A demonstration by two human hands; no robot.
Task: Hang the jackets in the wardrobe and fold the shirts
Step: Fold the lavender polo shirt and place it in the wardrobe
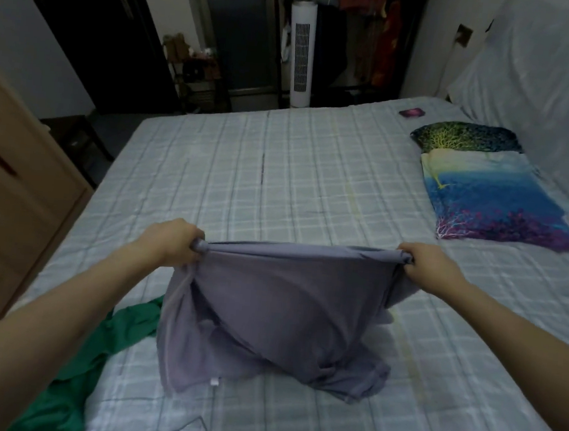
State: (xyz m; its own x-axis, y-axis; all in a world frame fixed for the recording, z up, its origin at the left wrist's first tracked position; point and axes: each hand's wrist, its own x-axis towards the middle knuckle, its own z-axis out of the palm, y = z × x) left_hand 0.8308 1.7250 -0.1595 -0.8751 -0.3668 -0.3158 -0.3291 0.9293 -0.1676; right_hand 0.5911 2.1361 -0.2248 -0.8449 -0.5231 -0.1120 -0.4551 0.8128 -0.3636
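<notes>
A grey-purple shirt (267,317) is stretched between my two hands above the bed. My left hand (174,243) grips one bunched corner of its upper edge. My right hand (426,267) grips the other corner. The shirt's lower part sags and rests crumpled on the bedsheet, with a small white tag showing at its bottom edge. A green garment (92,353) lies on the bed at the lower left, partly under my left forearm and the shirt.
The bed (280,167) has a pale checked sheet. A folded blue and purple printed cloth (491,199) and a dark green printed one (465,136) lie at the right. A wooden wardrobe (5,208) stands left. A white tower fan (302,52) and hanging clothes (371,34) are beyond the bed.
</notes>
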